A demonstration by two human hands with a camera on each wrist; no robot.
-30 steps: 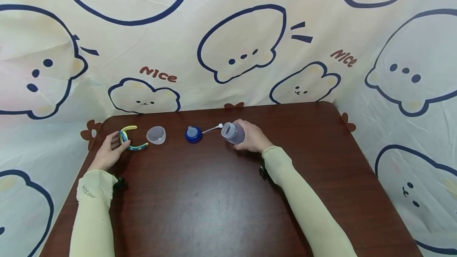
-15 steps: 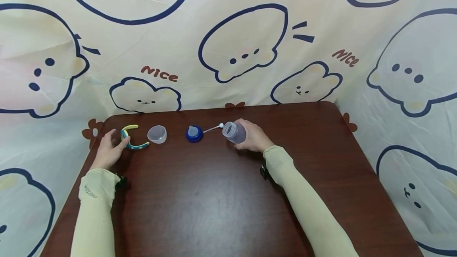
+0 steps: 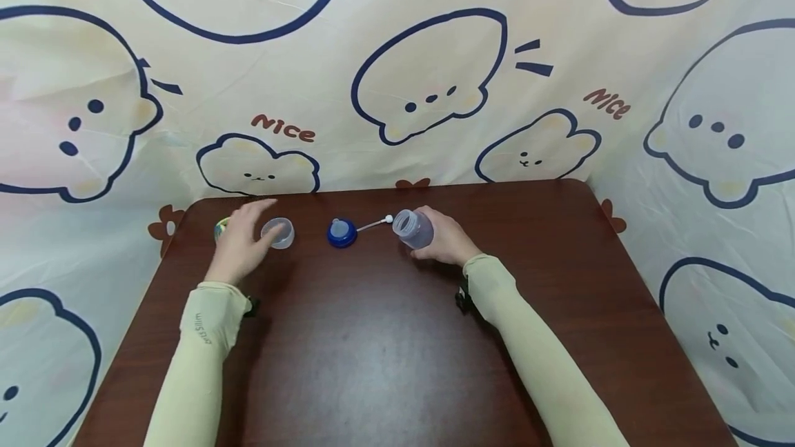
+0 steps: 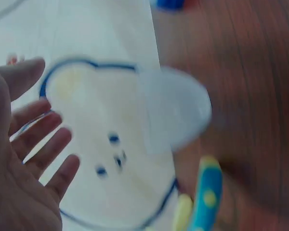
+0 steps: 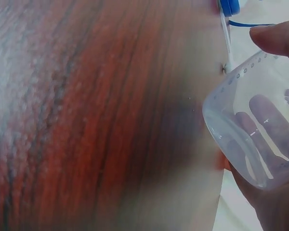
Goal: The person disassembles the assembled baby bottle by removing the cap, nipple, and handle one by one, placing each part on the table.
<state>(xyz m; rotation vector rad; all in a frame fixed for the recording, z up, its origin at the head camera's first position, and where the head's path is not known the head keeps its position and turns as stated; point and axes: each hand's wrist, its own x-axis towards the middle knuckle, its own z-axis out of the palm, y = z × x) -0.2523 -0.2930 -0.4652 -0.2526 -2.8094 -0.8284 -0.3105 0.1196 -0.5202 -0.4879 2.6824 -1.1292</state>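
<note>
A clear plastic bottle [image 3: 414, 228] lies tilted on the brown table [image 3: 385, 350], its open mouth facing left, and my right hand [image 3: 442, 240] grips it. In the right wrist view my fingers show through the bottle [image 5: 255, 130]. A blue lid [image 3: 341, 233] with a white straw [image 3: 375, 225] lies just left of the bottle. My left hand [image 3: 251, 234] hovers with straight fingers beside a small clear cap [image 3: 279, 233] and holds nothing. The left wrist view shows the open palm [image 4: 19, 178], the blurred cap [image 4: 176, 108] and a yellow-and-blue curved handle [image 4: 204, 197]. In the head view the hand mostly hides the handle [image 3: 219, 228].
A cartoon-print cloth [image 3: 428, 81] hangs behind the table and drapes down both sides. The bare wood runs from the row of parts to the near edge. All the parts sit in a row near the far edge.
My left hand has let go of the curved handle and moved right, over it, towards the clear cap. The right hand and bottle have stayed put.
</note>
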